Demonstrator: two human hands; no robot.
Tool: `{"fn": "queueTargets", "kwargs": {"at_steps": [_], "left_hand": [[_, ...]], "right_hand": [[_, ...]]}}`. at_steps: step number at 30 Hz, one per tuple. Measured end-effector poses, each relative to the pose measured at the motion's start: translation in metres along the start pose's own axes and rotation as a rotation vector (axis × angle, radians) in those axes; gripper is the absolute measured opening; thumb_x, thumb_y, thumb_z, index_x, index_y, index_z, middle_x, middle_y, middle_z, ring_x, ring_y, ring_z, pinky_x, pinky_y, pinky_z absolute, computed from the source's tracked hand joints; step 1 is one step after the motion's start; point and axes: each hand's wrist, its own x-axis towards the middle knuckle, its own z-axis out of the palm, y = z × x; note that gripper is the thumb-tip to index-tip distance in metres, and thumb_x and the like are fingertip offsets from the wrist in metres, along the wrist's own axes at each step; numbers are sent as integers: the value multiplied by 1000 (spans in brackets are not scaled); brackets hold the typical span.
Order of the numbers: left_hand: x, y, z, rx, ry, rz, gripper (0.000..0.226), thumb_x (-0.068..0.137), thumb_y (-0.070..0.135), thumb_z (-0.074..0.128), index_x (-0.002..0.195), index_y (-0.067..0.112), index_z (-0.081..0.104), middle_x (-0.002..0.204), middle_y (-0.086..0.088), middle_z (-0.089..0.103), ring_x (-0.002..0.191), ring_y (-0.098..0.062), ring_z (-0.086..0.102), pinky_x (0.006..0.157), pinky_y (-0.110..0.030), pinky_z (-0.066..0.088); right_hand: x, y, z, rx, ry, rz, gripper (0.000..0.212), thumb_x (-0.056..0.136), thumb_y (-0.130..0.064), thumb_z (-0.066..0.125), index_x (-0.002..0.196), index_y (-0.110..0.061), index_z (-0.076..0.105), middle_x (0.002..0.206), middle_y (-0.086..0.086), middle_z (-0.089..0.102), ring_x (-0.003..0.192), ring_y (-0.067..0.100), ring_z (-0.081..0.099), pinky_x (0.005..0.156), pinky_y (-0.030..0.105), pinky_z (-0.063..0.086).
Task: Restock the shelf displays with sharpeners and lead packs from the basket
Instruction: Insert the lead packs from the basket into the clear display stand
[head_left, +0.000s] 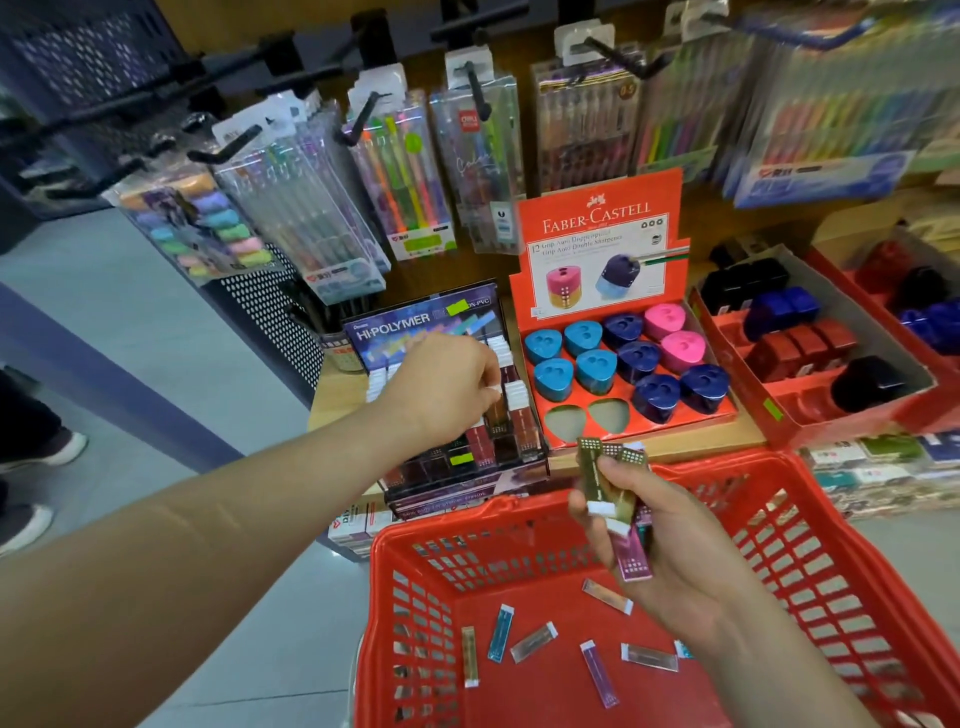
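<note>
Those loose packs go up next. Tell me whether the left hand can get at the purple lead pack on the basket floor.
Probably, not right away. The purple lead pack lies uncovered in the open-topped red basket, but the left hand is pinching a brown pack at the Hi-Polymer display.

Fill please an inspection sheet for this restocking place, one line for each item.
Surface: pale wooden shelf bearing the displays.
Job's things: red plastic basket with loose lead packs; red cardboard sharpener tray has two empty slots; black lead display.
Clutter: nothing seen.
Hands: left hand pinches a single lead pack at the display; right hand holds a bunch of lead packs.
Cables: nothing seen.
Surroundings: hanging pen packs; a person's shoes left.
</note>
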Motion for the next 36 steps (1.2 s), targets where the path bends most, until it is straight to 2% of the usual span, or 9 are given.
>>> {"fn": "queueTargets", "kwargs": {"at_steps": [6,10,13,15,17,22,28,33,36], "left_hand": [[5,1,5,22,-13,-48,6,81,25,70,83,20,67,80,4,63,78,-15,59,67,-25,41],[6,8,-17,-227,-37,-180,15,80,29,73,82,16,64,76,5,64,70,-10,58,60,-26,45],[-2,22,-43,-614,-295,-187,18,86,29,69,83,11,69,76,-3,72,61,-9,61,56,-23,49],[-11,34,-51,-694,-544,-128,24,85,33,69,92,10,69,82,-6,74,69,-12,67,66,-23,56],[-19,42,-48,-727,-643,-96,24,83,27,72,97,9,65,82,-8,74,72,-15,69,70,-25,57],[-21,41,-42,-854,-449,-167,12,81,2,72,92,6,67,70,-8,70,61,-13,65,56,-17,51],[-3,6,-75,-594,-61,-124,16,83,7,70,93,20,74,80,-2,72,74,-12,67,71,-28,55],[3,-7,-70,-307,-33,-58,10,79,16,76,86,20,70,73,7,71,70,-2,66,71,-20,53],[2,-6,-60,-211,-71,-23,9,80,16,75,88,19,72,74,9,70,73,-1,66,75,-22,54]], "right_hand": [[4,4,-1,-187,14,-128,18,85,-10,65,101,-4,64,72,5,61,55,7,51,35,16,30],[5,1,-2,-220,-27,-169,23,77,-15,71,97,-9,61,74,6,54,60,9,46,37,17,27],[4,0,0,-133,-40,-184,19,74,-15,71,88,-13,58,68,0,56,59,9,45,36,16,26],[4,1,1,-53,-44,-185,15,76,-13,69,84,-14,56,67,-1,56,56,8,45,36,15,27],[4,2,3,3,-58,-177,15,79,-13,68,87,-14,56,71,0,55,55,7,45,35,15,28],[0,1,8,4,-86,-172,16,83,-16,64,98,-11,60,79,6,61,58,9,45,38,15,29],[0,-5,2,75,-90,-134,23,92,-9,52,113,-6,60,95,14,72,67,16,62,43,20,46],[-2,-6,1,8,-83,-134,25,95,-4,53,118,-2,61,106,18,72,93,25,73,55,23,57],[-4,-7,1,22,-59,-127,24,93,-6,56,116,0,62,105,23,71,95,29,72,55,24,58]]}}
